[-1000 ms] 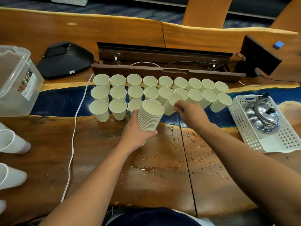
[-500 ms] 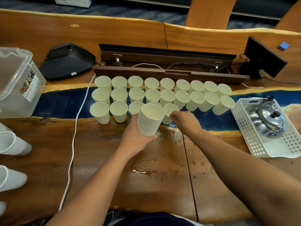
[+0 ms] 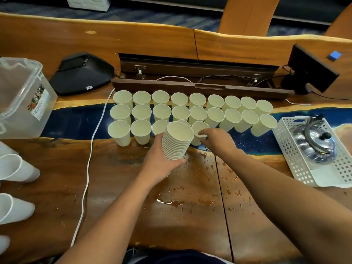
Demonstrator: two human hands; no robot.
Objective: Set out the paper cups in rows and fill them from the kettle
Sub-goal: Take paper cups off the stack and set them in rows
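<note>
Pale paper cups stand in three rows (image 3: 198, 113) on the blue strip of the wooden table. My left hand (image 3: 162, 162) grips a tall nested stack of cups (image 3: 177, 142) in front of the near row. My right hand (image 3: 219, 140) pinches the rim of a single cup (image 3: 199, 130) standing in the near row just right of the stack. The stack hides part of the near row behind it. A steel kettle (image 3: 316, 143) sits in a white perforated basket (image 3: 291, 159) at the right.
A clear plastic box (image 3: 22, 100) stands at the left, with white cups lying on their sides (image 3: 17, 168) below it. A white cable (image 3: 89, 159) runs down the table. Water drops (image 3: 190, 193) lie on the wood in front. A black device (image 3: 83, 73) and small monitor (image 3: 308, 73) stand behind.
My right hand carried one cup from the second row toward me and set it down in the near row beside the stack. The stack in my left hand barely moved.
</note>
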